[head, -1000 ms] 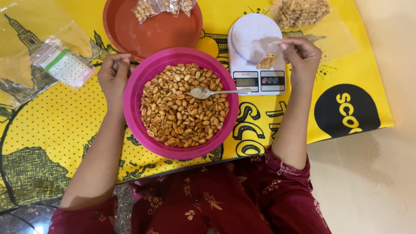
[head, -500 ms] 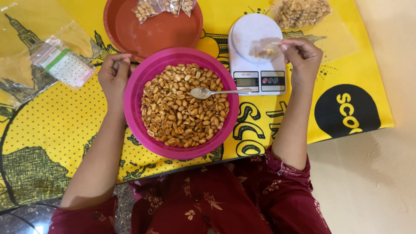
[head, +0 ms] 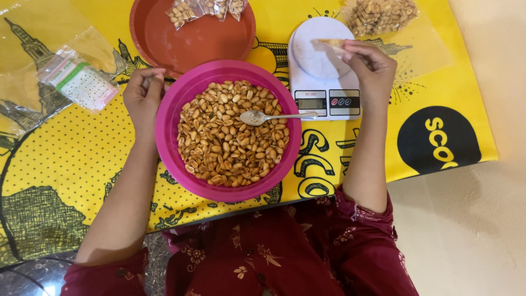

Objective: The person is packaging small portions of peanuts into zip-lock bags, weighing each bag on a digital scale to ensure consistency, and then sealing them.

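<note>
A pink bowl (head: 170, 118) full of roasted peanuts (head: 227, 137) sits in front of me, with a metal spoon (head: 274, 117) lying across it. My left hand (head: 143, 98) rests against the bowl's left rim, fingers curled. My right hand (head: 370, 68) holds a small clear plastic bag (head: 330, 46) with a few peanuts in it over the round white platform of a kitchen scale (head: 323, 71).
A red-brown bowl (head: 192, 41) behind the pink one holds small filled peanut bags (head: 205, 10). A large bag of peanuts (head: 381, 15) lies at the back right. A packet of empty bags (head: 79, 79) lies at the left. All rest on a yellow printed sheet (head: 71, 164).
My right hand has lifted the small bag slightly up and left over the scale platform. My left hand and the bowl have stayed put.
</note>
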